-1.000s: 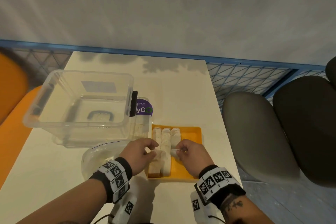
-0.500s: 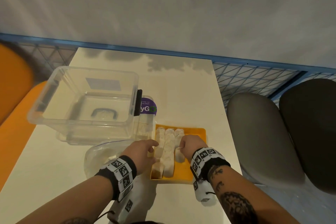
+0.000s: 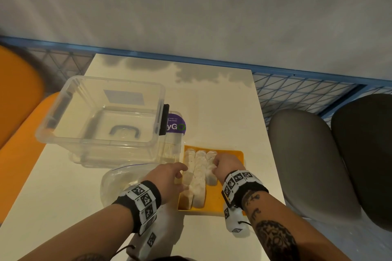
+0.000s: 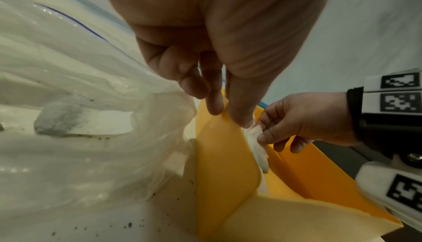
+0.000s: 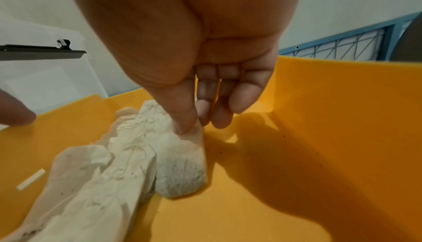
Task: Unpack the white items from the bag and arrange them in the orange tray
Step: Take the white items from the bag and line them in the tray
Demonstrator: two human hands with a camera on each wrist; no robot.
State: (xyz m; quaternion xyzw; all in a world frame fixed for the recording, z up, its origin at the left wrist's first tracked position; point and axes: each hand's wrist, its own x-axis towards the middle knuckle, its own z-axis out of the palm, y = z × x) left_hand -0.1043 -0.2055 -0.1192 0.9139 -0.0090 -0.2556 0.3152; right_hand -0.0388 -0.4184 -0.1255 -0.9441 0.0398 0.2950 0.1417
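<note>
The right hand [image 5: 200,90] is down inside the orange tray [image 3: 224,205], thumb and forefinger pinching the top edge of a white packet [image 5: 182,163] that stands at the near end of the tray's right-hand row. The left hand [image 3: 167,178] rests at the tray's left wall, its fingers loosely extended, thumb and fingertips touching the rim there and gripping nothing I can make out.

The step in hand looks like placement: the packet is being seated against its neighbours. The next move probably calls for letting go without tipping the packet, then reaching back to the clear bag [image 3: 118,180], which lies crumpled on the counter [image 3: 220,112] just left of the tray.

By count, there are three rows of white packets [image 3: 199,174] running along the tray's length, packed touching; the number in each row is too blurred to give. One tray, one bag. At least one more packet [image 4: 59,119] shows through the bag's plastic in the left wrist view, so the unpacking seems unfinished. One clear storage bin [image 3: 101,116] sits beyond the bag, left of the tray's far end, with a purple-labelled container [image 3: 176,127] between bin and tray. A small white sliver [image 5: 30,179] lies loose on the tray floor.
</note>
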